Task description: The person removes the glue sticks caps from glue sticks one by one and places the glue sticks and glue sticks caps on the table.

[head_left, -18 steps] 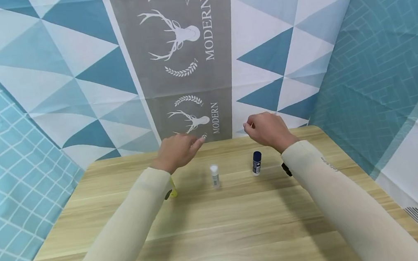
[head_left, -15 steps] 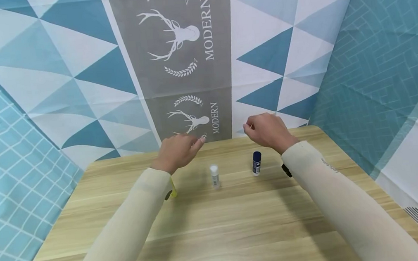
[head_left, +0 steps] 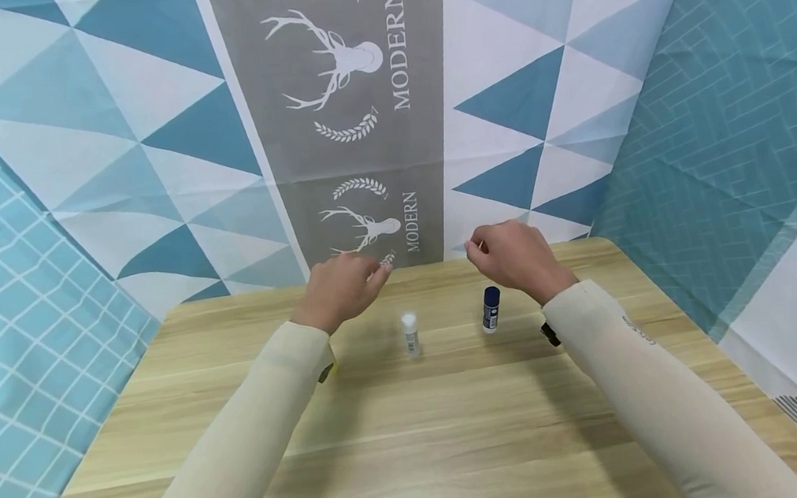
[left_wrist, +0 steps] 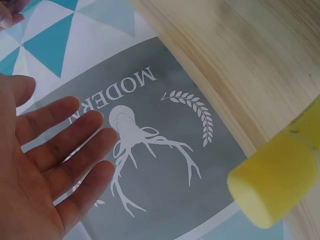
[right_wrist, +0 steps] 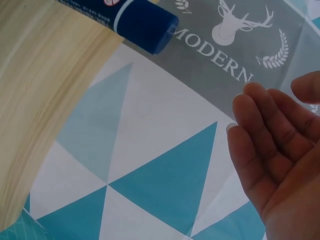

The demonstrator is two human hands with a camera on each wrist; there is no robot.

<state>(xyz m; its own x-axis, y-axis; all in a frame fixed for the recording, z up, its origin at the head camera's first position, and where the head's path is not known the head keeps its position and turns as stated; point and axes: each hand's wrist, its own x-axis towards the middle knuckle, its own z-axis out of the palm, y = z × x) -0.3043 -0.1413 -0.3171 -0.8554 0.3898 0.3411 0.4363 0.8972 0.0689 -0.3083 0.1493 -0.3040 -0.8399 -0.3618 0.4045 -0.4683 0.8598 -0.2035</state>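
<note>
My left hand [head_left: 345, 289] hovers over the far left part of the table; in the left wrist view its fingers are loosely spread and hold nothing. A yellow capped stick [left_wrist: 275, 180] is close by, mostly hidden behind the left sleeve in the head view. My right hand [head_left: 513, 259] is raised near the back edge, its fingers loosely bent around nothing. Just below it stands a dark blue glue stick [head_left: 491, 310] with a labelled barrel, its cap [right_wrist: 150, 25] large in the right wrist view. Between the hands, a white-capped glue stick [head_left: 411, 335] stands upright.
The wood-grain table [head_left: 415, 437] ends at a patterned cloth backdrop [head_left: 352, 126] with deer prints. Blue tiled cloths hang at the left and right sides. Dark wrist-worn devices show beneath both cuffs.
The head view has shifted slightly. Both hands stay nearly in place, the yellow stick is now more covered by the left sleeve, and the glue sticks have not moved on the table.
</note>
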